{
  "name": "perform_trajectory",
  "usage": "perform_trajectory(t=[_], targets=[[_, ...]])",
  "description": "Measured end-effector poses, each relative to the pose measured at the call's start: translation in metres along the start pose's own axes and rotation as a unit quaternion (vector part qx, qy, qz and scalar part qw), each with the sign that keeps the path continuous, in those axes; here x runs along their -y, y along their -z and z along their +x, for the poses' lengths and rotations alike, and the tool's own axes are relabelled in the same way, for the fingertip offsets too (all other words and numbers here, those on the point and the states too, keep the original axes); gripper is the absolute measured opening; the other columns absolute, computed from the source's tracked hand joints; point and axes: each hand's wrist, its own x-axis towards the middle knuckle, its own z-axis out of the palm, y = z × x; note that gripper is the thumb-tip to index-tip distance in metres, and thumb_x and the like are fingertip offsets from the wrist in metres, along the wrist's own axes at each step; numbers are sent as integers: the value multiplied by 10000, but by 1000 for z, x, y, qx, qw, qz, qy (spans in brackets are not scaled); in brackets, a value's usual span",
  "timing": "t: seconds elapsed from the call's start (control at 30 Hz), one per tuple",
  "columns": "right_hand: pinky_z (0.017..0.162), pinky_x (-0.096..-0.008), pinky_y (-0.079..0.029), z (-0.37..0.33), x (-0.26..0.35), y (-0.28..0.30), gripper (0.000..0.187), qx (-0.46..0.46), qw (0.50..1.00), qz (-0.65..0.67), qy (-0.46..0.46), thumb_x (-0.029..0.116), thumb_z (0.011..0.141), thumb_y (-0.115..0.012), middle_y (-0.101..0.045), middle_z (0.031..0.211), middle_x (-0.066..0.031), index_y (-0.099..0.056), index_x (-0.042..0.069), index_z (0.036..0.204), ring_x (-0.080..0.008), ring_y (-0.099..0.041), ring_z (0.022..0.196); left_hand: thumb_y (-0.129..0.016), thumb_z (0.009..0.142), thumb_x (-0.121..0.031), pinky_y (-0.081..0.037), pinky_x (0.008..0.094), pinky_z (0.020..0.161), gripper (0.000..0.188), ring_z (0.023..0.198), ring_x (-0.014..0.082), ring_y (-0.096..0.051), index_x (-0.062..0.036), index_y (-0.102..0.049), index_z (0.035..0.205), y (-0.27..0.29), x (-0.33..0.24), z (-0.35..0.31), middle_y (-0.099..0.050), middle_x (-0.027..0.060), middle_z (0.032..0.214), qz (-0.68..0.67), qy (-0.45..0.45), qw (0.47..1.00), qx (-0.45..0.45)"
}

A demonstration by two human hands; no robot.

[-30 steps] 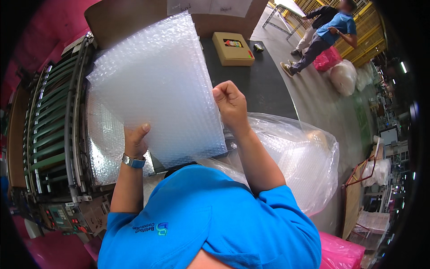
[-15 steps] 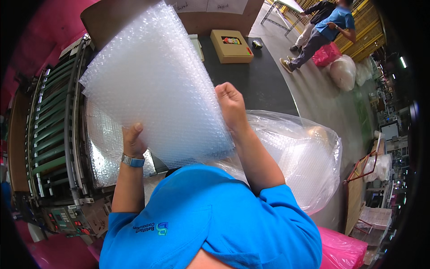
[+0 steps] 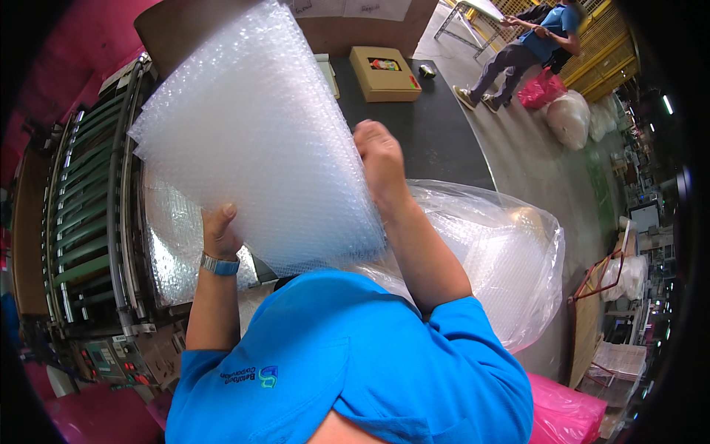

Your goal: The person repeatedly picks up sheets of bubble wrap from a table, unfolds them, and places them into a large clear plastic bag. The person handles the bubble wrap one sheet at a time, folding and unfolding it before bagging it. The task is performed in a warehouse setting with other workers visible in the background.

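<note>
A stack of clear bubble wrap sheets is held up in front of me, tilted over the table. My left hand grips its lower left edge, thumb on the near face and the other fingers hidden behind. At the right edge my right hand is closed, fingers curled against the sheets and slightly blurred. Below on the left lies more silvery bubble wrap. To the right of my forearm, a large clear plastic bag contains more whitish sheets.
A roller conveyor with a control panel stands at left. On the dark table sit a cardboard box and a small black object. Two people stand beyond, near stuffed bags. Pink plastic lies lower right.
My right hand has shifted slightly up along the edge of the sheets. My left hand keeps its hold. The people in the background have changed position.
</note>
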Motion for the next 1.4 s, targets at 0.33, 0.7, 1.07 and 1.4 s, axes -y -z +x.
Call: perform_trajectory(t=[0.33,0.7,1.07,1.4], targets=[[643,-202,-422,-18,26,25,132,79,986,-133,-54,188,843,-534,-504,881,10,-513,67,889,-73,-514,695,-696,629,-216,-427,393,853,707,1013,254,-482,-16,-347,1210,14,-7,2,-458,121,1125,-10,-33,999,-36],[570,-227,-418,-22,22,49,194,4,997,-63,35,242,857,-513,-471,633,-4,-508,67,774,-89,-474,590,-678,661,-170,-394,384,890,646,1037,248,-460,-33,-360,1206,-1,-11,12,-457,120,1124,-6,-60,997,-45],[577,-212,-397,-32,18,29,253,-52,992,-40,110,276,859,-512,-477,643,-14,-483,65,723,-86,-448,553,-683,659,-155,-387,364,878,661,1030,232,-449,-40,-339,1211,-14,-19,6,-436,113,1129,34,-102,992,-61],[634,-209,-409,-53,4,11,139,35,929,-341,141,180,800,-600,-515,667,-3,-556,48,812,-90,-485,642,-673,665,-141,-391,366,876,638,1029,226,-453,-46,-348,1207,-17,-23,5,-447,105,1118,25,-102,993,-61]])
